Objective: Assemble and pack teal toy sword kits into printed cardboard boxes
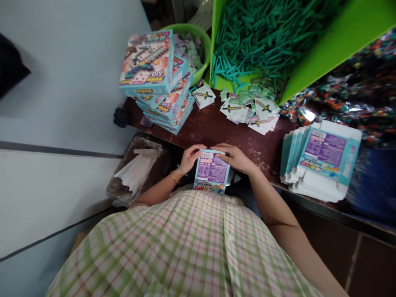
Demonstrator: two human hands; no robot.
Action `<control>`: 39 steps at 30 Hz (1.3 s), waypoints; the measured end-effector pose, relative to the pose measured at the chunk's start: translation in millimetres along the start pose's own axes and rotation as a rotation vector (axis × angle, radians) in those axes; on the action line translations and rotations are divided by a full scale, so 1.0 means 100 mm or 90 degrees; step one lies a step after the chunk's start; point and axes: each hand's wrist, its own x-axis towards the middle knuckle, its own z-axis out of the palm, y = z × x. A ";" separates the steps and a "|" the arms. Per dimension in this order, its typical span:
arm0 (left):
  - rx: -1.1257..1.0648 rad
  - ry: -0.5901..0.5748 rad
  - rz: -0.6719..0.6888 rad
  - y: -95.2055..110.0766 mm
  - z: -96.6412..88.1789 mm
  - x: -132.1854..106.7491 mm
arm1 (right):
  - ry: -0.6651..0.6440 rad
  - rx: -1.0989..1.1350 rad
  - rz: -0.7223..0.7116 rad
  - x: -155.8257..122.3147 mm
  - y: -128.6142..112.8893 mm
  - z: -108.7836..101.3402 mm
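Note:
A small teal and purple cardboard box [211, 172] stands upright against my body at the near edge of the brown table [216, 128]. My left hand [190, 157] grips its top left corner with curled fingers; a thin gold bangle sits on that wrist. My right hand [234, 157] lies over the top right edge, fingers pressed on the flap. The box's back panel with a barcode faces up toward me.
A leaning stack of closed boxes [159, 80] stands at the table's left. Flat unfolded boxes [321, 163] are piled at the right. Printed leaflets [247, 110] lie mid-table. A green bin of teal sticks [262, 37] and a green bowl [192, 45] sit behind.

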 end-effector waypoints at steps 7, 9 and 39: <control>0.028 0.037 0.056 -0.18 0.07 -0.08 | 0.352 0.036 0.081 -0.24 0.23 0.40; 0.036 0.026 0.049 -0.27 0.12 -0.10 | 0.398 0.064 0.071 -0.27 0.27 0.46; 0.341 0.141 0.448 0.37 0.03 0.60 | 0.370 -0.163 -0.224 0.14 -0.18 0.41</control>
